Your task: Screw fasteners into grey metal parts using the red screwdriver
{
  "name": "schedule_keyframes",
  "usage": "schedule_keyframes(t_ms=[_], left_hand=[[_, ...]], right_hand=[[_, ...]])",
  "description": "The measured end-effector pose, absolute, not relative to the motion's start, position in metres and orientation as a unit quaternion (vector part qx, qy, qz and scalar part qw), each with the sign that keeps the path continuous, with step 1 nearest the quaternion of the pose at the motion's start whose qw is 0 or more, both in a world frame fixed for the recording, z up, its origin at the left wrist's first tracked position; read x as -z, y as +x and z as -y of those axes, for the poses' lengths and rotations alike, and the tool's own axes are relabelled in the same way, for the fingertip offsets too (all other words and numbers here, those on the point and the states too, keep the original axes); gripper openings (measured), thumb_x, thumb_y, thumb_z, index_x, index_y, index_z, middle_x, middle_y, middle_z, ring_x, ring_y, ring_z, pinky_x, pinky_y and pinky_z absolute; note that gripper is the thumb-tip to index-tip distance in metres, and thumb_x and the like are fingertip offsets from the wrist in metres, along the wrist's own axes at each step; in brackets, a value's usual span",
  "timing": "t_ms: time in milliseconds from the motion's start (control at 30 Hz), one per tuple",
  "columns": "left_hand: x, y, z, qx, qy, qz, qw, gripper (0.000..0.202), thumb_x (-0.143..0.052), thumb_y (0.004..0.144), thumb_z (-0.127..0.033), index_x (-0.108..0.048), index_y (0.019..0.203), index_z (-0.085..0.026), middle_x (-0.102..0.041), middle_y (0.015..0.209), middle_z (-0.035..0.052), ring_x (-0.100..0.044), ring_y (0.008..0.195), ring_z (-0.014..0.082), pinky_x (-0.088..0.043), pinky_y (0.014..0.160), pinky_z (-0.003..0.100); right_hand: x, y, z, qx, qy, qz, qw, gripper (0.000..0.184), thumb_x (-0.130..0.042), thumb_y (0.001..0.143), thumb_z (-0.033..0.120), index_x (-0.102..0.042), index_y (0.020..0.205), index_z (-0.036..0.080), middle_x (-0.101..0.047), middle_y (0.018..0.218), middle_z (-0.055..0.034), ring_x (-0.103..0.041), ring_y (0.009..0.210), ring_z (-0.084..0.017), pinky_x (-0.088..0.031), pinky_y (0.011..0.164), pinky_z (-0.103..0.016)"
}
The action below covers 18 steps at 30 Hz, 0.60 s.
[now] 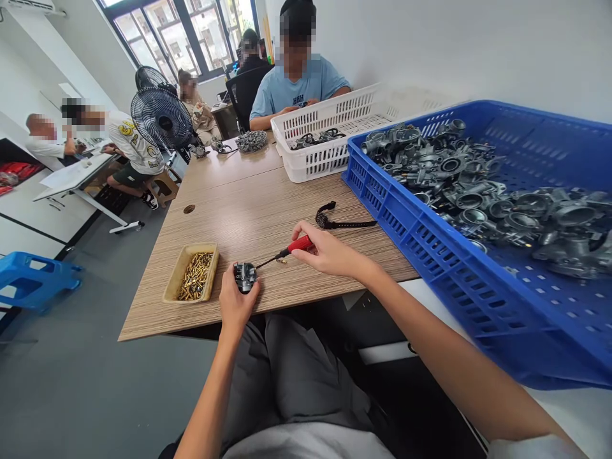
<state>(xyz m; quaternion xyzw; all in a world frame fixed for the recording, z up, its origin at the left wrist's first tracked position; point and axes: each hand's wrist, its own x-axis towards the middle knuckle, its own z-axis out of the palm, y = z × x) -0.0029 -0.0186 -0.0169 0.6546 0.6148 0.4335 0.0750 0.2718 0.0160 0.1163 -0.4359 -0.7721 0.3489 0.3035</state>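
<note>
Our left fingers [230, 280] hug the metal part [245, 275], right fingers [305, 257] pinch the screwdriver [299, 243]; probably we're screwing, needing steady turns next.

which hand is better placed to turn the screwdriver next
Probably the right hand: it grips the screwdriver by its red handle, tip close to the metal part, while the left hand is occupied holding that part.

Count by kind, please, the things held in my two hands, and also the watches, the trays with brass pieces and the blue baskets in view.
Metal part, in the left hand: 1
Screwdriver, in the right hand: 1
Watch: 1
Tray: 1
Blue basket: 1
Total: 5
</note>
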Motion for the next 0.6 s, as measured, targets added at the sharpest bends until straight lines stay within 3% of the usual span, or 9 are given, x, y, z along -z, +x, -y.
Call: schedule_keyframes(t_ms=[100,233,467,600], left_hand=[[0.0174,-0.0032,0.0181,-0.425,0.654,-0.622,0.072,0.062,-0.074,0.090,-0.044,-0.053,0.143,-0.020,-0.066,0.135,0.0150,-0.063,0.131,0.0324,-0.051,0.113,0.048],[0.0173,-0.0030,0.0182,-0.428,0.652,-0.623,0.067,0.062,-0.074,0.090,-0.045,-0.053,0.143,-0.020,-0.067,0.134,0.0151,-0.063,0.131,0.0323,-0.051,0.113,0.047],[0.0158,-0.0026,0.0186,-0.427,0.652,-0.622,0.076,0.059,-0.073,0.090,-0.044,-0.055,0.141,-0.018,-0.067,0.133,0.0157,-0.063,0.130,0.0328,-0.050,0.113,0.049],[0.0152,-0.0020,0.0186,-0.429,0.649,-0.623,0.081,0.059,-0.073,0.090,-0.043,-0.055,0.140,-0.019,-0.067,0.133,0.0153,-0.063,0.130,0.0325,-0.050,0.112,0.049]], right_hand=[[-0.1169,0.2736,-0.0168,-0.356,-0.434,0.774,0.294,0.018,-0.063,0.092,0.027,-0.049,0.103,0.024,-0.073,0.086,-0.0011,-0.057,0.068,-0.017,-0.042,0.069,-0.029],[-0.1147,0.2705,-0.0165,-0.308,-0.479,0.765,0.302,0.016,-0.063,0.096,0.034,-0.052,0.094,0.024,-0.074,0.085,-0.0037,-0.061,0.072,-0.019,-0.041,0.069,-0.030],[-0.1101,0.2657,-0.0164,-0.224,-0.574,0.741,0.267,0.040,-0.062,0.098,0.054,-0.053,0.074,0.023,-0.074,0.080,-0.0067,-0.063,0.073,-0.021,-0.035,0.064,-0.031],[-0.1104,0.2695,-0.0181,-0.278,-0.520,0.754,0.288,0.030,-0.064,0.096,0.049,-0.054,0.085,0.023,-0.074,0.084,-0.0051,-0.063,0.074,-0.020,-0.039,0.068,-0.030]])
